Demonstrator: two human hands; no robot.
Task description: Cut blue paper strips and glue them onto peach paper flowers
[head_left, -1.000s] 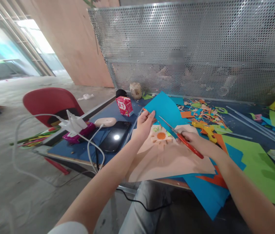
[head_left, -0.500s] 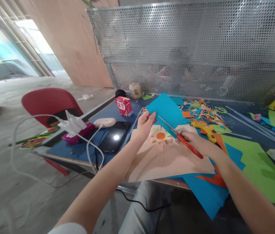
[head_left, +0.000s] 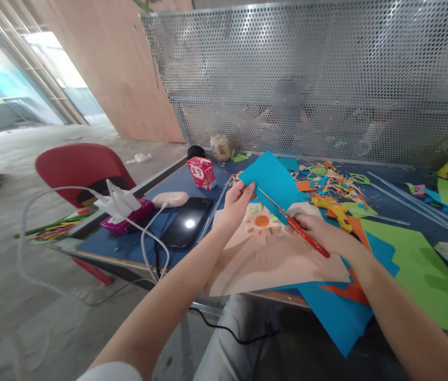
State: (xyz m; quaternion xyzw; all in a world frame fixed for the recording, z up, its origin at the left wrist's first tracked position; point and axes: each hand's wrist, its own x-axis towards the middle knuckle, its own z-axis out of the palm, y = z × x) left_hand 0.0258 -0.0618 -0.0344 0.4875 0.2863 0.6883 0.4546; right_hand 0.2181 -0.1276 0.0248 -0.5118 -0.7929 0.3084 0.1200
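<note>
Left hand [head_left: 236,203] pinching flat bright-blue paper sheet [head_left: 274,179], right hand [head_left: 314,230] gripping red-handled scissors [head_left: 292,222], blades against it

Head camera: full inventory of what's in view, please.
blue sheet: one, blue, lifted, in left hand
scissors: one, red-handled, blades at blue sheet
peach sheet: one, peach, table front
paper flower: one, orange-centred, on peach sheet
green sheet: one, green, right
paper scraps: many, mixed, table back
glue gun: one, yellow, beyond right hand
phone: one, black, left
carton: one, red, back left
charger: one, white, table's left edge
chair: one, red, left of table
mesh panel: one, grey, behind table
left hand: pinches blue sheet
right hand: grips scissors
</note>
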